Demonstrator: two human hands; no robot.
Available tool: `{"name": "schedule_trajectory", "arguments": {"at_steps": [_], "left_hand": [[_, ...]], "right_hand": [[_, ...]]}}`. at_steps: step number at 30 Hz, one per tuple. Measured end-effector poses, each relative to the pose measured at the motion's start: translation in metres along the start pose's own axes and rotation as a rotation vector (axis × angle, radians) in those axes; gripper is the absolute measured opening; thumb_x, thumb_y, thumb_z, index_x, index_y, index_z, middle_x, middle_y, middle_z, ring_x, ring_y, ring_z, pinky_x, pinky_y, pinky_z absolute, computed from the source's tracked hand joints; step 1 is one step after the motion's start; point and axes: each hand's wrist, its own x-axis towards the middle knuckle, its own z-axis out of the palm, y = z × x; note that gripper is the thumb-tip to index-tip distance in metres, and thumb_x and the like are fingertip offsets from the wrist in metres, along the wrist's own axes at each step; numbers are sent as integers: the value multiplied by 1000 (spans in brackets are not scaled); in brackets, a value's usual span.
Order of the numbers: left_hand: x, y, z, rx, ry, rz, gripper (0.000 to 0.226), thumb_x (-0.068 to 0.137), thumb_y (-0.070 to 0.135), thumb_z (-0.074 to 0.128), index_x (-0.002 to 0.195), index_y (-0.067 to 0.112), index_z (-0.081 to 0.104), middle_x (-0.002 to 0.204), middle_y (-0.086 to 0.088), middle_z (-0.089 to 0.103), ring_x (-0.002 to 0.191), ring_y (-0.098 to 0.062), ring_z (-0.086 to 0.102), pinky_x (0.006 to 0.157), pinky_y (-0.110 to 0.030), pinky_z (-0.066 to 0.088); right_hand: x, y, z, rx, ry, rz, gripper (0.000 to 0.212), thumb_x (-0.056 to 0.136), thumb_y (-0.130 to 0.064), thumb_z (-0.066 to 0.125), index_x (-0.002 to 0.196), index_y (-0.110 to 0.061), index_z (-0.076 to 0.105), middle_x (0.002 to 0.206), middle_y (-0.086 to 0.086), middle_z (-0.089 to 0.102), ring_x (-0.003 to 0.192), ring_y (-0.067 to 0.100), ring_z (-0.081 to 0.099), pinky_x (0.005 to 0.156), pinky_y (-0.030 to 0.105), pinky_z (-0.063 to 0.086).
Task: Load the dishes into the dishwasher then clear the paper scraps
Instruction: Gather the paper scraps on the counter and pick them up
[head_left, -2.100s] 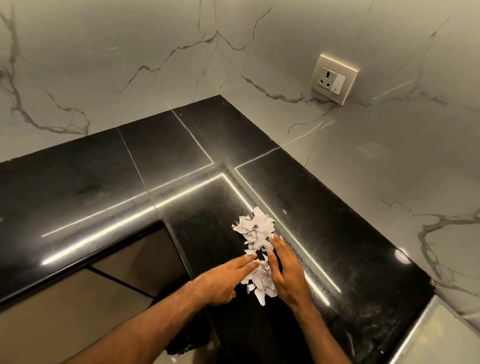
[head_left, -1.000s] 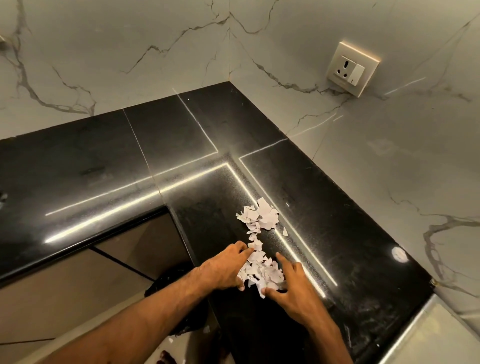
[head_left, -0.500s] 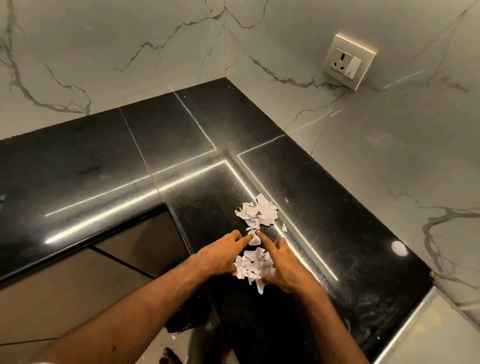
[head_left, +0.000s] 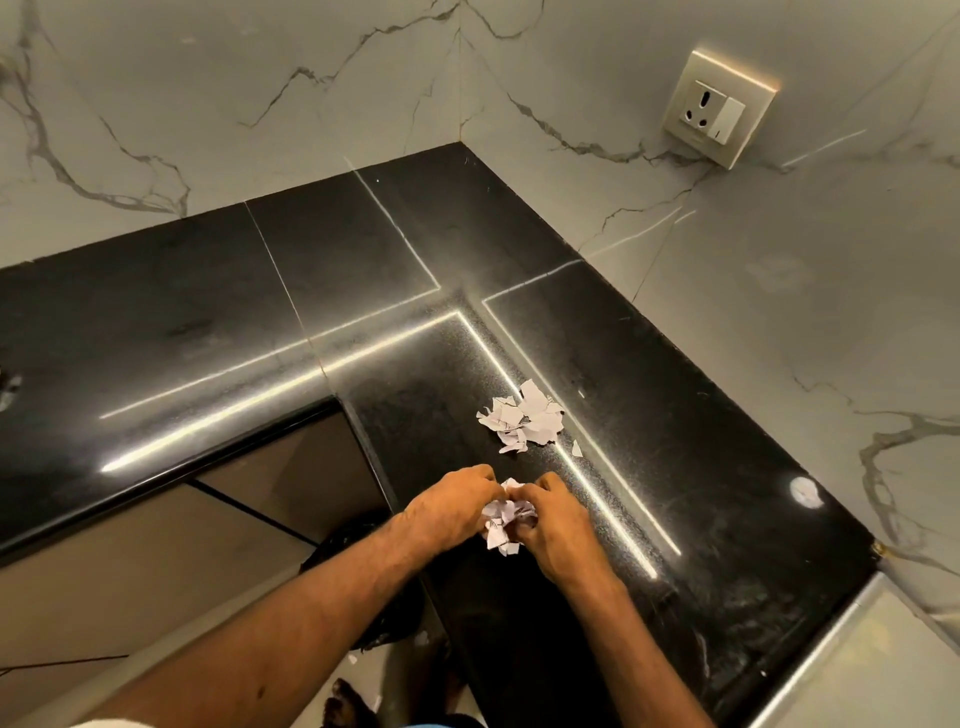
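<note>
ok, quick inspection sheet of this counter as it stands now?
Surface: glossy black counter, L-shaped round a corner.
Job's things: bunch of scraps gathered between both hands; second pile lies further back; one stray scrap beside it. No dishes or dishwasher seen.
Clutter: a floor scrap near what looks like a dark bag.
Grippers: left hand and right hand both curled round the bunch.
Cables: nothing seen.
Surroundings: marble-look wall; wall socket, nothing plugged in.
</note>
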Motion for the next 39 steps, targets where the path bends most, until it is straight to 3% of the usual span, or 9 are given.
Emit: {"name": "schedule_trajectory", "arguments": {"at_steps": [6, 12, 15, 18, 23, 27, 31, 35, 39], "left_hand": [[2, 9, 0, 55, -51, -51, 28, 99, 21, 62, 126, 21, 69, 120, -7, 56, 110, -26, 59, 96, -40, 52], [3, 14, -2, -14, -10, -107, 24, 101, 19, 53, 116, 17, 72, 113, -9, 65, 105, -28, 64, 90, -38, 55], [3, 17, -7, -52, -13, -98, 23, 101, 18, 53, 114, 14, 71, 110, -10, 65, 104, -28, 64, 84, -35, 50], [-3, 19, -15, -92, 6, -40, 24, 100, 23, 58, 119, 17, 71, 112, -7, 62, 106, -25, 62, 88, -34, 50], [-20, 15, -10, -112, 44, 46, 33, 100, 26, 61, 132, 26, 65, 121, -3, 59, 112, -20, 58, 101, -37, 49], [-28, 10, 6, -113, 18, 38, 41, 102, 32, 57, 142, 22, 55, 132, -3, 54, 121, -21, 54, 106, -36, 45], [-40, 9, 20, -142, 51, 48, 52, 103, 42, 54, 147, 16, 47, 141, -3, 47, 127, -18, 50, 109, -32, 43], [-49, 5, 22, -95, 77, 71, 72, 96, 48, 62, 157, 20, 33, 152, 1, 36, 135, -14, 40, 110, -26, 37], [-46, 9, 24, -74, 19, 23, 91, 91, 40, 72, 161, 22, 17, 155, -1, 32, 139, -17, 38, 113, -30, 37]], "right_hand": [[-9, -5, 18, -42, 119, 23, 16, 89, -19, 77, 102, -27, 76, 99, -12, 53, 90, 14, 55, 74, 25, 48], [-6, -11, 9, -53, 144, 26, 7, 93, -18, 73, 97, -22, 77, 96, -9, 62, 85, 9, 54, 62, 9, 33], [-8, -10, 2, -21, 169, 26, 4, 92, -20, 76, 95, -21, 78, 92, -8, 62, 83, 12, 58, 67, 13, 42], [-12, -6, -9, 22, 187, 52, 7, 92, -18, 76, 95, -24, 78, 91, -9, 63, 84, 11, 60, 76, 28, 53], [-21, 0, -18, 45, 173, 81, 12, 90, -18, 76, 96, -28, 78, 93, -13, 65, 87, 9, 62, 80, 27, 52], [-28, 2, -10, 105, 146, 122, 13, 93, -19, 74, 103, -27, 76, 104, -11, 67, 99, 10, 64, 89, 31, 56], [-34, 1, -6, 40, 65, 124, 29, 98, -29, 66, 126, -28, 69, 110, -11, 56, 100, 9, 58, 86, 26, 50], [-40, 0, -9, 30, -29, 104, 58, 95, -39, 65, 150, -34, 46, 130, -8, 47, 108, 8, 51, 90, 25, 44], [-42, -2, -6, -36, -94, 54, 77, 91, -45, 72, 157, -42, 33, 141, -4, 39, 127, 15, 47, 102, 29, 45]]}}
